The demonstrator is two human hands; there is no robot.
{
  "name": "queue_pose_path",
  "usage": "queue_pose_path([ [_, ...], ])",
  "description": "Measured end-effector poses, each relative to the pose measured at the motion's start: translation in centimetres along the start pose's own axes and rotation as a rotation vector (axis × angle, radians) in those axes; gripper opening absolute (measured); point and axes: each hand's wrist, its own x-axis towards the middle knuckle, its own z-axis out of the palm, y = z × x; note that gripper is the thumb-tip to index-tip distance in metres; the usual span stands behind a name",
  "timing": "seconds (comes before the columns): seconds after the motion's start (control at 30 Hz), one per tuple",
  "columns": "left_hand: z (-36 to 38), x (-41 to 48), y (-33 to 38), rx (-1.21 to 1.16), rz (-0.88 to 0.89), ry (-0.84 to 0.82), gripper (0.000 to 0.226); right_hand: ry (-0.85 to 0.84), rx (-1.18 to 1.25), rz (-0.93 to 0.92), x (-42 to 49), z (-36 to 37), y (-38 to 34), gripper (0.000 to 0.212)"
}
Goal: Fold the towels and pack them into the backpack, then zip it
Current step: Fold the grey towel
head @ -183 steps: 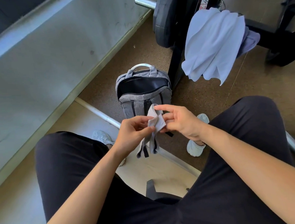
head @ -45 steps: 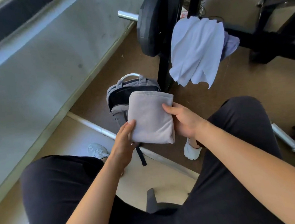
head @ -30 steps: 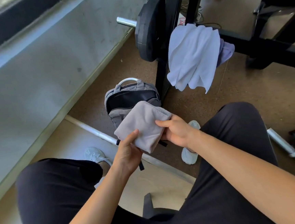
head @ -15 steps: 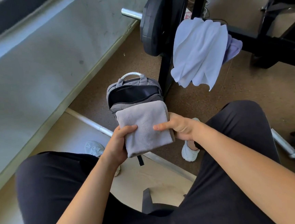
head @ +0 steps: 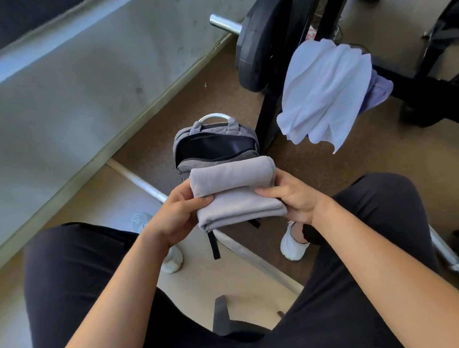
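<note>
Rack: a black rack upright (head: 270, 114) stands just right of the backpack. It carries a weight plate (head: 261, 40) on a steel barbell end (head: 225, 24).
Hanging cloth: a white towel (head: 323, 90) is draped over the rack, with a lavender cloth (head: 379, 91) showing under its right side. Both are well apart from your hands.
Floor: a pale bar (head: 140, 181) runs diagonally past the backpack. Your white shoes (head: 294, 244) sit on either side of it.
In the way: the bundle you hold covers the backpack's lower front; the mouth shows above it.
Backpack (head: 215, 147): grey, upright on the floor between your feet. The main compartment is unzipped and gaping, dark lining visible, handle up.
Grey towel (head: 235, 192): folded into a thick bundle with its far half doubled over on top. You hold it in the air in front of the backpack.
Left hand (head: 176, 214): grips the towel's left end, thumb on top, fingers curled beneath.
Right hand (head: 294, 198): clamps the right end, thumb across the top layer, fingers wrapped round the edge.
</note>
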Motion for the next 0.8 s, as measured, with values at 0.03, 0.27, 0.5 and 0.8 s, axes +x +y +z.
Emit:
queue_pose_path([
  [0.03, 0.0, -0.1, 0.1, -0.021, 0.013, 0.001, 0.046, -0.033, 0.013, -0.01, -0.1, 0.0, -0.1, 0.049],
  [0.27, 0.0, -0.1, 0.8, -0.117, 0.014, -0.062, 0.038, -0.11, 0.138, -0.032, -0.7, 0.5, -0.3, 0.037],
  [0.5, 0.3, 0.3, 0.3, -0.002, -0.164, 0.122, 0.05, -0.032, -0.199, -0.052, -0.2, 1.2, 0.5, 0.058],
  [0.8, 1.8, 0.3, -0.9, 0.015, -0.391, 0.146, 0.034, 0.095, -0.798, -0.197, -0.1, -0.1, 0.9, 0.037],
])
